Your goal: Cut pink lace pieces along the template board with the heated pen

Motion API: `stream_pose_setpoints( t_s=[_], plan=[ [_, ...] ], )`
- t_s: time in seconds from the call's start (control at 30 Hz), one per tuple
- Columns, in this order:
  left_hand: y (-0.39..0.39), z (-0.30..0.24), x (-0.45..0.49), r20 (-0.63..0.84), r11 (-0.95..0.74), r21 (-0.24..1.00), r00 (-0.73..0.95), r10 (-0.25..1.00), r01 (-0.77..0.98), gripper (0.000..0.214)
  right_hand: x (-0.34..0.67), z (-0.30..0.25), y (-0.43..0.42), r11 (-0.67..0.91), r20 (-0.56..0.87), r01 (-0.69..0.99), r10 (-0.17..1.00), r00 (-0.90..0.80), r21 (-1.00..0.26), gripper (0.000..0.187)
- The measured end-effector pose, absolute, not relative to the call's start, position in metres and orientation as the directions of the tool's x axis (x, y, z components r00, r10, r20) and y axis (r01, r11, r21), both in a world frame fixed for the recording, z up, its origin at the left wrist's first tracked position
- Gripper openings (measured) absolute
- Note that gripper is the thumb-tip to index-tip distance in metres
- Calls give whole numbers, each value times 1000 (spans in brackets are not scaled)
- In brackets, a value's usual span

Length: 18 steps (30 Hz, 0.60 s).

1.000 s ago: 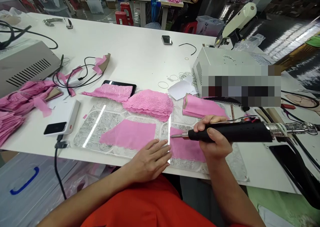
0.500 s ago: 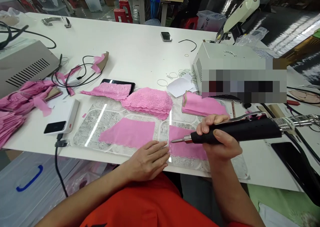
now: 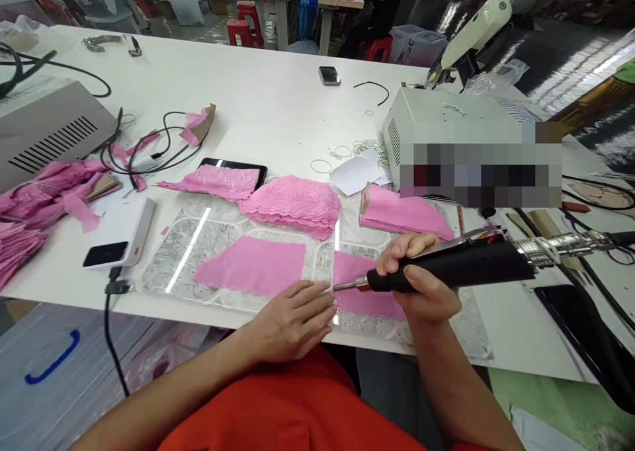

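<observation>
My right hand (image 3: 421, 276) is wrapped round a black corded handpiece (image 3: 456, 266) with a narrow metal tip pointing left. That tip is at the left edge of a flat pink fabric piece (image 3: 360, 299), close to my left fingertips; whether it touches the cloth I cannot tell. My left hand (image 3: 297, 319) lies flat, fingers stretched out, on the front of the clear patterned mat (image 3: 173, 252), at the gap between this piece and a second pink fabric piece (image 3: 258, 262). Part of the right piece is hidden beneath my right hand and the handpiece.
Behind the mat's middle sit a stack of pink lace pieces (image 3: 292, 203) and a folded pink stack (image 3: 401, 209). A grey machine box (image 3: 446, 114) stands back right. A white power bank (image 3: 122, 233) with cable lies left. A black phone (image 3: 570, 332) is right, beneath the handpiece's cable.
My right hand has moved the handpiece left, bringing its tip to the right piece's left edge near my left fingers. The left hand has stayed in place.
</observation>
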<state>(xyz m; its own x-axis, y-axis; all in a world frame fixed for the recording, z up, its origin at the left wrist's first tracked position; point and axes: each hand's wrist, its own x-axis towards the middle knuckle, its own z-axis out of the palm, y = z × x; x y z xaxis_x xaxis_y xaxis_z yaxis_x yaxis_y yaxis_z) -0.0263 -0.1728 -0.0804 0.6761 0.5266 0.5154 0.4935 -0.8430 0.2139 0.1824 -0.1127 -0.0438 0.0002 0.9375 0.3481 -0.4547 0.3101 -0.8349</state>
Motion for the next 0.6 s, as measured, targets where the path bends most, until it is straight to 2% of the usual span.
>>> stream_pose_setpoints(
  t_s=[0.07,0.13,0.2,0.27,0.4,0.6],
  plan=[
    [-173,-79,-26,523,-843,236,668,530,484,24,182,-42,-113,306,338,-447,941,10,-840,15],
    [-173,-74,-26,543,-821,311,620,567,479,21,186,-38,-113,313,322,-432,945,55,-846,16],
    [-169,-68,-25,579,-780,397,528,622,483,19,194,-32,-113,355,318,-409,935,159,-841,16],
    [-163,-63,-23,597,-744,428,457,659,513,20,204,-27,-112,428,332,-369,895,297,-825,16],
    [-149,-65,-12,531,-707,320,499,685,631,22,216,-24,-110,524,353,-277,800,485,-806,16],
    [-141,-83,-1,450,-691,210,560,696,691,27,204,-35,-108,504,345,-256,808,478,-825,16]
  ],
)
